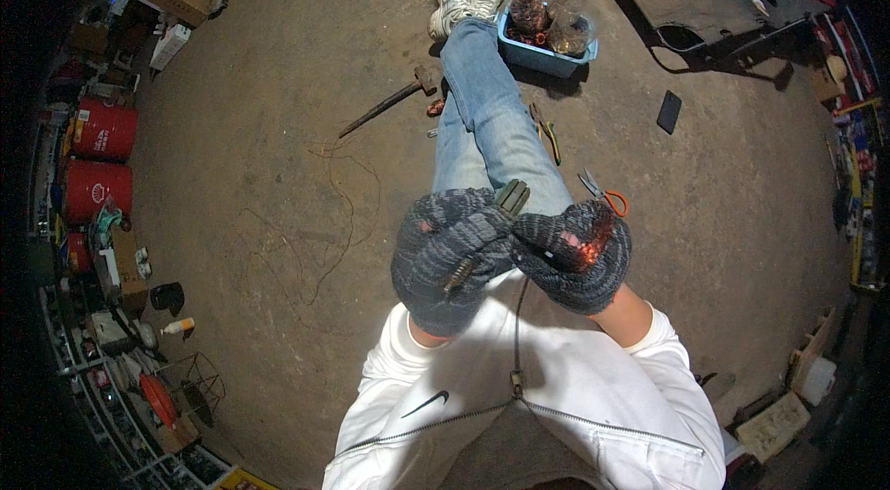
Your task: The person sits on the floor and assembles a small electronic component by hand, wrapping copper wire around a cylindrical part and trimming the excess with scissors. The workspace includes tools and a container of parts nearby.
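Note:
Both my hands wear dark grey knitted gloves and meet above my thighs. My left hand is closed, and an olive-green ribbed piece sticks up at its inner side, between the two gloves. A small brass-coloured coiled thing shows against the left glove. My right hand is curled shut right beside the green piece; what its fingers hold is hidden. A bright orange-red patch shows on the right glove, and I cannot tell what it is. Close to that glove lie scissors with orange handles.
Between my legs and a blue tub of copper-coloured scrap lie pliers. A hammer rests left of my legs, near loose thin wire. A phone lies to the right. Red drums line the left side.

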Demonstrator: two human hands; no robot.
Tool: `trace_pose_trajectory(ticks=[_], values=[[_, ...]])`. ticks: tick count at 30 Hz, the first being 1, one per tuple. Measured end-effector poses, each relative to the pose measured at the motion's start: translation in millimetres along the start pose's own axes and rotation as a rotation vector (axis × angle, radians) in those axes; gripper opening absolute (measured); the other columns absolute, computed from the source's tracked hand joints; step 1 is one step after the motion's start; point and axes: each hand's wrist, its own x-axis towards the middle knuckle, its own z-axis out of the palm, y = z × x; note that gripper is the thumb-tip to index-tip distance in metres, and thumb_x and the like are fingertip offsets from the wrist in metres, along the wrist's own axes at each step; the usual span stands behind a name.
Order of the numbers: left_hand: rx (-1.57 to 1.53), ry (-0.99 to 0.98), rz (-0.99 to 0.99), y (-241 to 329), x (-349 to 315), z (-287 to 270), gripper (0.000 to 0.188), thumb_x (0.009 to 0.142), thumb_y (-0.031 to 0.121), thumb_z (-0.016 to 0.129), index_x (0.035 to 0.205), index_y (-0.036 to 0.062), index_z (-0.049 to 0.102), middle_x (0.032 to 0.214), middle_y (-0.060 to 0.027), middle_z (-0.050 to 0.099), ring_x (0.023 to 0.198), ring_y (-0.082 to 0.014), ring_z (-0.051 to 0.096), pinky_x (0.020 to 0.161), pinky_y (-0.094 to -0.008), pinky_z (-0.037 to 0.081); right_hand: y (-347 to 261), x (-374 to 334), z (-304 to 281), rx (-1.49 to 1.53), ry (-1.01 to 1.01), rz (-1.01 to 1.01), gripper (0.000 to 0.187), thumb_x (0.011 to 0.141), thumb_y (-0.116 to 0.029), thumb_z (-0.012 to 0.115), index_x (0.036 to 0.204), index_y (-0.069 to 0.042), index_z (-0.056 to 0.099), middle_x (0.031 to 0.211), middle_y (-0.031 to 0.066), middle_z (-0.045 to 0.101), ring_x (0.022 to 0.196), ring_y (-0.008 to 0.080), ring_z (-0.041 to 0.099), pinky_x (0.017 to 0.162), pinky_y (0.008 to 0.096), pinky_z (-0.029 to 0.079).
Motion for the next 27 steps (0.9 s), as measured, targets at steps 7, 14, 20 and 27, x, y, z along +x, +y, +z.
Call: trace_pose_trajectory(ticks=[7, 14, 20, 27], values=[[0.048, -0.010, -0.029, -5.6, -6.2, -4.3, 0.018, 0.069, 0.002, 0.069, 0.086, -0.0018, 0.064, 0.085, -0.0134, 0.064, 0.079, -0.0270, 0.061, 0.072, -0.0361, 0.048, 11.1, -14.0, 14.6, -0.137, 0.030, -0.031, 0.022, 0.083, -0.017, 0.057, 0.102, -0.007, 0.060, 0.078, 0.0082, 0.061, 0.063, 0.0232, 0.058, 0.054, 0.0336, 0.047], [-0.041, 0.191, -0.412, -13.7, -4.6, -19.8, 0.022, 0.090, 0.019, 0.052, 0.084, -0.0010, 0.059, 0.081, -0.0105, 0.060, 0.075, -0.0191, 0.057, 0.071, -0.0315, 0.046, 19.2, -34.9, 10.4, 0.808, 0.215, 0.464, 0.013, 0.068, -0.003, 0.068, 0.078, -0.004, 0.060, 0.069, 0.0026, 0.057, 0.061, 0.0134, 0.054, 0.057, 0.0273, 0.046], [-0.054, 0.208, -0.388, -13.7, 0.7, -34.5, 0.020, 0.089, 0.018, 0.054, 0.085, -0.0001, 0.062, 0.080, -0.0090, 0.061, 0.071, -0.0170, 0.056, 0.064, -0.0292, 0.044, -5.2, -11.2, -5.1, 0.729, 0.172, 0.596, 0.013, 0.068, 0.000, 0.070, 0.078, -0.001, 0.061, 0.070, 0.0038, 0.060, 0.064, 0.0142, 0.059, 0.058, 0.0272, 0.048], [-0.224, 0.253, -0.292, -10.2, -1.2, -29.1, 0.013, 0.082, 0.010, 0.062, 0.086, -0.0022, 0.063, 0.084, -0.0120, 0.063, 0.076, -0.0209, 0.058, 0.070, -0.0314, 0.047, -9.8, 5.7, -10.7, 0.508, 0.121, 0.155, 0.021, 0.077, -0.008, 0.065, 0.097, -0.002, 0.061, 0.080, 0.0070, 0.065, 0.071, 0.0181, 0.063, 0.065, 0.0317, 0.050]])
